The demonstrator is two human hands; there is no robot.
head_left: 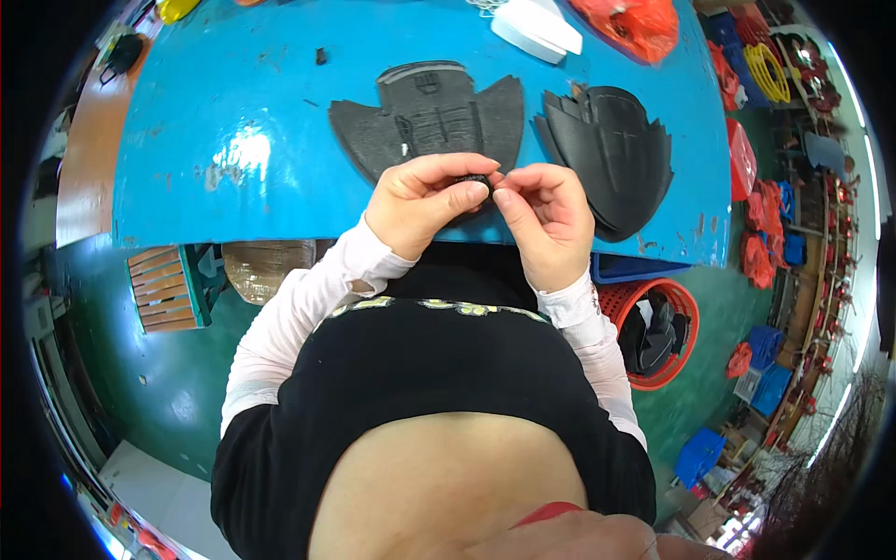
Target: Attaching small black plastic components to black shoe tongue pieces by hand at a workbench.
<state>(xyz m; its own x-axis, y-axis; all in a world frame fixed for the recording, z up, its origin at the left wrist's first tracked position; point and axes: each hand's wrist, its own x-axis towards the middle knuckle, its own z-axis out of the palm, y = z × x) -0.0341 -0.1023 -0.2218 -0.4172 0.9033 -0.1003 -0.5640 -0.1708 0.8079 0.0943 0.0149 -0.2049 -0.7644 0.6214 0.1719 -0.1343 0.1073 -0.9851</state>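
Observation:
Between the thumb and index finger of my left hand (425, 198) is a small black piece (475, 181), mostly covered by the fingers; its kind cannot be made out. My right hand (557, 224) is pinched closed at the right end of this piece, and whatever lies between its fingertips is too small to tell. Both hands meet above the near edge of the blue table. Just beyond them lies a dark grey, winged flat piece (448, 121) with a curved top edge. To its right rests a stack of black, leaf-shaped panels (616, 159).
The blue table (233, 84) carries a small dark scrap (321, 56), a white box-like item (537, 30) and a red plastic bag (639, 28) along its far side. Below right stands a red basket (686, 350) with dark pieces inside. A slatted wooden stool (168, 289) is below left.

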